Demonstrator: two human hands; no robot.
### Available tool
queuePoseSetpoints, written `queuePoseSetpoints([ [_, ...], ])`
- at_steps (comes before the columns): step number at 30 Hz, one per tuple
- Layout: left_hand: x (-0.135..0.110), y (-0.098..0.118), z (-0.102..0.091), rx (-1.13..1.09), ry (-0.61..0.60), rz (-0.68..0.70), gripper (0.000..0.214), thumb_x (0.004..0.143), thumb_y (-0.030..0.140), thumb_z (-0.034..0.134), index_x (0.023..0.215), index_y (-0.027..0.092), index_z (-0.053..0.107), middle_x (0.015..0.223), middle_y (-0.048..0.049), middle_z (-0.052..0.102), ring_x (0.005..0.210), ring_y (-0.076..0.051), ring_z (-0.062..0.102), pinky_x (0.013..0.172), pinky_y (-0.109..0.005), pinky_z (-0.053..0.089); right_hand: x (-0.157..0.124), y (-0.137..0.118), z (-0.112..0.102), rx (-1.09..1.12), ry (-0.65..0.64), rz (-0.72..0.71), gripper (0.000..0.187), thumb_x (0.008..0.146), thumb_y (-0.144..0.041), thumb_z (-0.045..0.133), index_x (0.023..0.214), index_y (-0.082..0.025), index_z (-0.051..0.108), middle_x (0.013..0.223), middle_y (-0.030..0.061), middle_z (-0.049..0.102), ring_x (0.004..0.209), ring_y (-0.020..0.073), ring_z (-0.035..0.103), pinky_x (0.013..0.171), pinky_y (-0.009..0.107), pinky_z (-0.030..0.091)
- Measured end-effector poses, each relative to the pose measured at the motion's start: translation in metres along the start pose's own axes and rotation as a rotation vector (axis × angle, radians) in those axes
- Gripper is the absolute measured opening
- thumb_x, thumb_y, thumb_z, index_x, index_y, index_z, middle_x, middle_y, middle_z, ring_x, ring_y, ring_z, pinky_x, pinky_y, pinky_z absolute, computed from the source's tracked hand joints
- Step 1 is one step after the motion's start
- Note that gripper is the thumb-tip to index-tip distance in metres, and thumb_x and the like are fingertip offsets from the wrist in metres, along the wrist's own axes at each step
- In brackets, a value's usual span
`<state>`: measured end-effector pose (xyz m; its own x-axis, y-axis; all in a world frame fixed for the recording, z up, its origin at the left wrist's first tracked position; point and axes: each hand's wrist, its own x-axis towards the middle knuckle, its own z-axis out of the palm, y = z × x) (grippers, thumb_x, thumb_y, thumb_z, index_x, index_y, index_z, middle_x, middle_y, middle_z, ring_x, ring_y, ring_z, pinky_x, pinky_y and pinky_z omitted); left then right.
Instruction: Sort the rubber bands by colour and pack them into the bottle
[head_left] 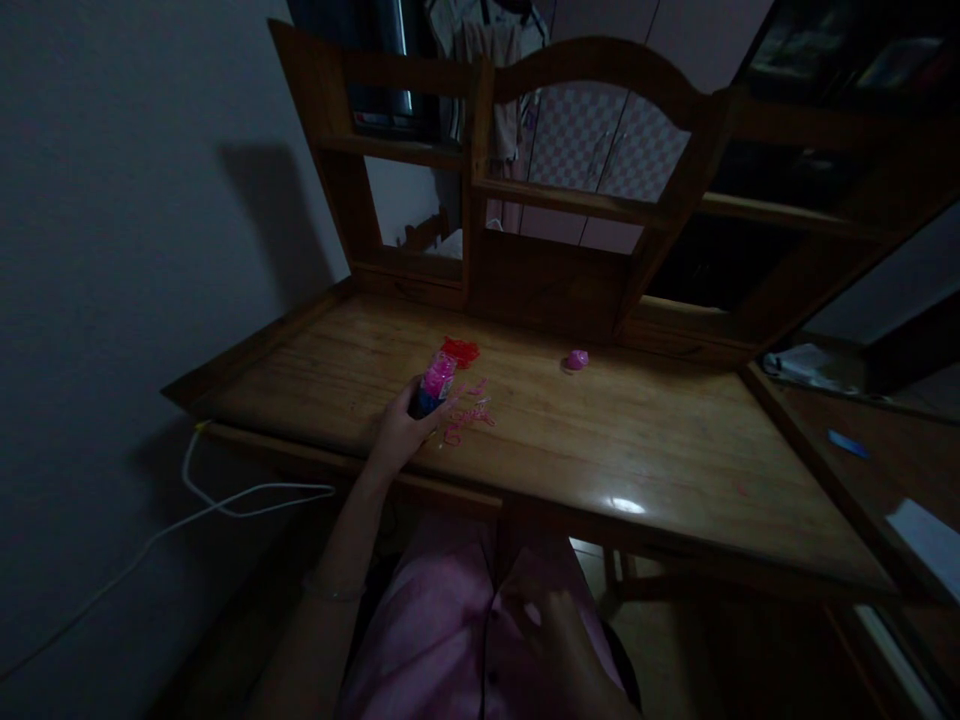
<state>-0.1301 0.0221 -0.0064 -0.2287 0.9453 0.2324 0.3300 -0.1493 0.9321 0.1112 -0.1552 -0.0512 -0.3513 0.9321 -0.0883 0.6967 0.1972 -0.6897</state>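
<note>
Near the left front of the wooden desk, my left hand point(405, 428) is wrapped round a small container point(436, 382) with a pink upper part and a dark blue lower part. It tilts over the desk top; its exact kind is unclear. Right beside it lie several thin pink bands or loops point(469, 415), scattered on the wood. A red crinkled bundle point(460, 351) rests just behind the container. Low over my lap, away from the desk top, is my right hand point(541, 612), dim and blurred. Its fingers look bent, but whether they hold anything does not show.
The wooden desk point(637, 430) has a shelf unit point(600, 205) along its back. A small pink object point(577, 359) sits near the back. A white cable point(255, 490) hangs at the left. To the right, a side surface bears a blue item point(848, 444) and white paper point(926, 540).
</note>
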Motion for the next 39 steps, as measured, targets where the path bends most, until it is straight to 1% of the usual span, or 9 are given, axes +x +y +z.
queuePoseSetpoints([
  [3, 0.000, -0.001, 0.000, -0.012, -0.019, -0.015, 0.061, 0.071, 0.050, 0.070, 0.123, 0.018, 0.059, 0.109, -0.0065, 0.069, 0.096, -0.023, 0.065, 0.087, -0.032, 0.050, -0.007, -0.001, -0.032, 0.132, 0.050, -0.032, 0.020, 0.092, -0.023, 0.048, 0.090, -0.023, 0.067, 0.084, 0.0041, 0.071, 0.081, 0.0174, 0.069, 0.073, 0.024, 0.052],
  [6, 0.001, -0.002, -0.001, 0.001, -0.014, -0.026, 0.061, 0.071, 0.049, 0.070, 0.123, 0.018, 0.059, 0.108, -0.0059, 0.069, 0.095, -0.023, 0.065, 0.085, -0.031, 0.050, 0.009, -0.012, -0.083, 0.152, 0.174, -0.080, 0.012, 0.092, -0.030, 0.054, 0.095, -0.022, 0.062, 0.083, 0.0032, 0.070, 0.075, 0.0158, 0.068, 0.067, 0.023, 0.052],
  [10, 0.001, -0.001, -0.003, -0.013, -0.018, -0.037, 0.060, 0.070, 0.048, 0.072, 0.120, 0.017, 0.060, 0.105, -0.0059, 0.070, 0.093, -0.023, 0.065, 0.084, -0.031, 0.051, 0.072, -0.042, -0.148, 0.155, 0.252, -0.285, 0.014, 0.089, -0.033, 0.061, 0.092, -0.020, 0.065, 0.098, 0.0060, 0.070, 0.087, 0.0169, 0.067, 0.077, 0.027, 0.052],
  [14, -0.001, 0.005, -0.003, -0.075, -0.018, -0.094, 0.061, 0.066, 0.045, 0.076, 0.119, 0.018, 0.062, 0.104, -0.0062, 0.071, 0.095, -0.026, 0.066, 0.085, -0.033, 0.051, 0.153, -0.086, -0.184, 0.105, 0.172, -0.547, 0.015, 0.088, -0.032, 0.063, 0.086, -0.018, 0.067, 0.091, 0.0052, 0.069, 0.081, 0.0145, 0.064, 0.070, 0.025, 0.050],
  [21, -0.004, 0.011, -0.004, -0.106, -0.081, -0.055, 0.052, 0.071, 0.042, 0.074, 0.116, 0.019, 0.065, 0.100, -0.0062, 0.072, 0.092, -0.026, 0.066, 0.083, -0.035, 0.051, 0.245, -0.129, -0.185, -0.083, -0.054, -0.710, 0.011, 0.087, -0.022, 0.063, 0.087, -0.014, 0.070, 0.078, 0.0013, 0.068, 0.070, 0.0098, 0.060, 0.062, 0.021, 0.043],
  [25, -0.003, 0.009, -0.005, -0.097, -0.073, -0.080, 0.056, 0.069, 0.041, 0.076, 0.119, 0.020, 0.064, 0.105, -0.0054, 0.072, 0.097, -0.026, 0.065, 0.086, -0.035, 0.050, 0.256, -0.129, -0.172, -0.162, -0.154, -0.709, 0.012, 0.084, -0.021, 0.067, 0.092, -0.015, 0.072, 0.078, 0.0018, 0.069, 0.066, 0.0098, 0.059, 0.060, 0.021, 0.041],
  [30, 0.000, 0.010, -0.005, -0.154, -0.088, -0.115, 0.053, 0.069, 0.039, 0.077, 0.118, 0.022, 0.065, 0.105, -0.0046, 0.072, 0.098, -0.027, 0.066, 0.086, -0.035, 0.051, 0.254, -0.128, -0.177, -0.073, -0.120, -0.741, 0.017, 0.088, -0.027, 0.063, 0.098, -0.016, 0.071, 0.087, 0.0035, 0.071, 0.074, 0.0111, 0.062, 0.066, 0.022, 0.043],
  [34, 0.004, 0.008, -0.004, -0.123, 0.045, -0.161, 0.055, 0.061, 0.039, 0.082, 0.111, 0.022, 0.068, 0.096, -0.0044, 0.073, 0.091, -0.027, 0.068, 0.081, -0.034, 0.053, 0.259, -0.111, -0.188, -0.041, -0.108, -0.703, 0.022, 0.094, -0.030, 0.054, 0.101, -0.017, 0.070, 0.091, 0.0034, 0.071, 0.079, 0.0118, 0.063, 0.070, 0.023, 0.044],
  [39, 0.009, 0.005, 0.000, -0.190, 0.252, -0.249, 0.051, 0.064, 0.045, 0.079, 0.105, 0.018, 0.068, 0.091, -0.0057, 0.072, 0.083, -0.024, 0.068, 0.071, -0.030, 0.053, 0.282, -0.068, -0.177, -0.298, -0.274, -0.557, 0.033, 0.086, -0.036, 0.064, 0.113, -0.018, 0.066, 0.107, 0.0097, 0.068, 0.092, 0.0196, 0.063, 0.074, 0.028, 0.046],
])
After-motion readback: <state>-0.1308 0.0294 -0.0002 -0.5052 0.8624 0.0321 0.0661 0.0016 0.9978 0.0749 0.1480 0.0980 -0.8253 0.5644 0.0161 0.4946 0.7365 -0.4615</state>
